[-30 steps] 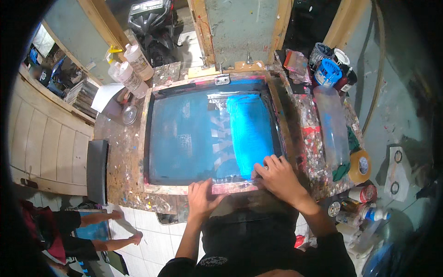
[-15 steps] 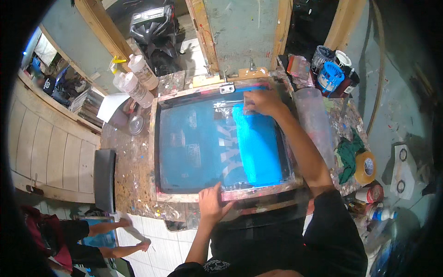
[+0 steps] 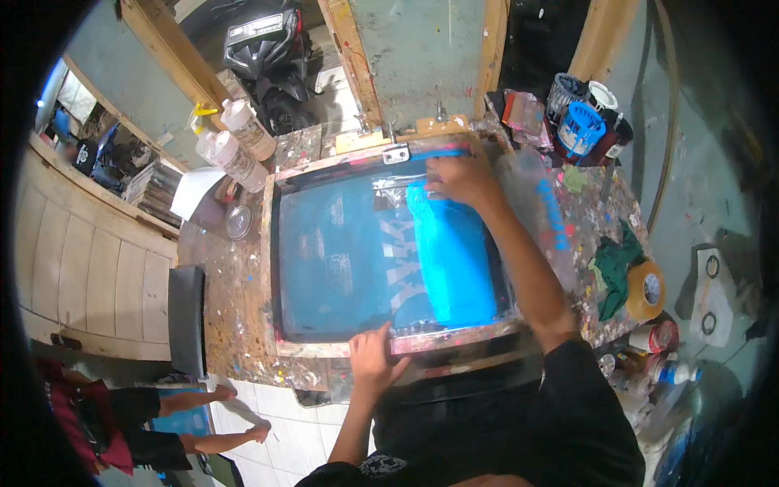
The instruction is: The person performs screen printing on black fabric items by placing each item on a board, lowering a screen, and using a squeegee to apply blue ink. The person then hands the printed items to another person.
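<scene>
A wooden-framed screen [image 3: 324, 276] with blue mesh, a pale patterned area and a clamp at the back lies on the paint-spattered bench. Bright blue ink [image 3: 454, 268] forms a broad band on its right side. My left hand [image 3: 375, 365] grips the front edge of the screen frame. My right hand [image 3: 454, 178] is closed at the top of the ink band, near the back right of the frame; what its fingers hold is hidden.
Bottles [image 3: 239, 166] stand at back left, containers [image 3: 580, 130] at back right. Clear plastic [image 3: 552, 243], green cloth [image 3: 617, 268] and a tape roll [image 3: 645, 290] lie at right. A motorbike [image 3: 264, 57] stands beyond. Another person [image 3: 134, 414] is at lower left.
My right hand has moved from the front edge of the screen up to the back end of the ink band. My left hand stays on the front edge.
</scene>
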Available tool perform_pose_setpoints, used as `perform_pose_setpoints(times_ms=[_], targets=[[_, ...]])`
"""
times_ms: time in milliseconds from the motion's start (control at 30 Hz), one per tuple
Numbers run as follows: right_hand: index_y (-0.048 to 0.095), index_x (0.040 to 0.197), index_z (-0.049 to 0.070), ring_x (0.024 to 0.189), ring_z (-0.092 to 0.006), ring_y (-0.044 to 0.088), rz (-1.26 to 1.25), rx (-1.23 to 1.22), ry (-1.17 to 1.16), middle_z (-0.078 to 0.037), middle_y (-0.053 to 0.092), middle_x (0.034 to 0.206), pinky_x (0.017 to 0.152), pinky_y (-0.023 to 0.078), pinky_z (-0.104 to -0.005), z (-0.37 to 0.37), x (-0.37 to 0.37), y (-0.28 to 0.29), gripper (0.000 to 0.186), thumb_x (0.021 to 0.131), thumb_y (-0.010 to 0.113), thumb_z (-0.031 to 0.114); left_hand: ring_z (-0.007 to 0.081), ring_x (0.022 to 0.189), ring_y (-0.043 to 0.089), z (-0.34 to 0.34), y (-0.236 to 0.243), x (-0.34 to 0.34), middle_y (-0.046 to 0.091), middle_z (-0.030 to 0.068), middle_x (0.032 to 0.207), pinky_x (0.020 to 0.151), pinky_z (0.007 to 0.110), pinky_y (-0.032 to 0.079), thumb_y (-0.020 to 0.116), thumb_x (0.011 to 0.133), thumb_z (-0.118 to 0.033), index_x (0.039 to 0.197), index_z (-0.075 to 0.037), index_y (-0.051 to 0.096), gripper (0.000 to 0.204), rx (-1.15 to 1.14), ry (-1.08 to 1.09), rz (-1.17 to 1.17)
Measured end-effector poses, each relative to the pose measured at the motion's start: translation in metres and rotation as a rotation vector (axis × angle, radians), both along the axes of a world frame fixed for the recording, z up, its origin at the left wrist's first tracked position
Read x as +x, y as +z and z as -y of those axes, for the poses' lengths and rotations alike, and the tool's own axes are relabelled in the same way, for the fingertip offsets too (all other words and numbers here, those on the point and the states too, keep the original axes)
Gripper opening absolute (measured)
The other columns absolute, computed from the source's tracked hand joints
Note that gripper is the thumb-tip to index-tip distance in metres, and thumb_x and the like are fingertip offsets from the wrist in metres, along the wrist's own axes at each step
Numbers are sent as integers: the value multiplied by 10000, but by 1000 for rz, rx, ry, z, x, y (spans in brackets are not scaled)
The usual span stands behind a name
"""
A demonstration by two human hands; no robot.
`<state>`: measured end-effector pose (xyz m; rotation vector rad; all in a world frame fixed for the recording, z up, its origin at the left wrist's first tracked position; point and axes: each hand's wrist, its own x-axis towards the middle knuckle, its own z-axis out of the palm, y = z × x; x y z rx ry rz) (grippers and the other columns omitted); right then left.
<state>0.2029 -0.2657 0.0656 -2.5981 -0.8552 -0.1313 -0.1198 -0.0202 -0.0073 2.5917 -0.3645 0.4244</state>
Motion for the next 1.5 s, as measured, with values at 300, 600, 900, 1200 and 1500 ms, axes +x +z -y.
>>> perform_pose_setpoints(times_ms=[300,600,900,1200,1500], targets=[[658,1063,168,913,-256,651,229,-95,12,-39,636,924,773,534,-448,2,-209,-56,166,906,653,222,343,1013,586,2,-1,-4,634,153,1069,944,482,400,911,658,-298,1308,-5,585,784,34,18,-27],[593,1309,52,1177,-353,562,186,-104,-14,-160,594,1225,1029,461,-498,17,-289,-26,498,931,668,365,329,933,614,3,7,1,657,124,991,871,453,444,958,624,-279,1227,-25,637,729,-17,1,166],[630,1210,55,916,-257,611,523,-166,-96,-112,601,986,828,508,-426,21,-260,77,486,873,720,393,289,891,614,-1,124,24,663,100,968,814,433,462,981,628,-330,1199,-10,631,742,-31,-7,302],[661,1108,75,838,-300,668,629,68,-8,-100,639,886,757,527,-423,24,-142,251,684,533,903,355,361,1286,531,27,92,158,541,225,1433,1083,509,399,733,926,-186,1328,14,566,480,-197,-102,302],[692,1123,-54,963,-328,723,492,-104,31,-245,734,1068,847,568,-407,20,-93,307,898,622,847,676,317,1365,516,35,-40,246,600,134,1452,1183,599,230,618,1011,-285,1402,-17,586,476,118,102,208]])
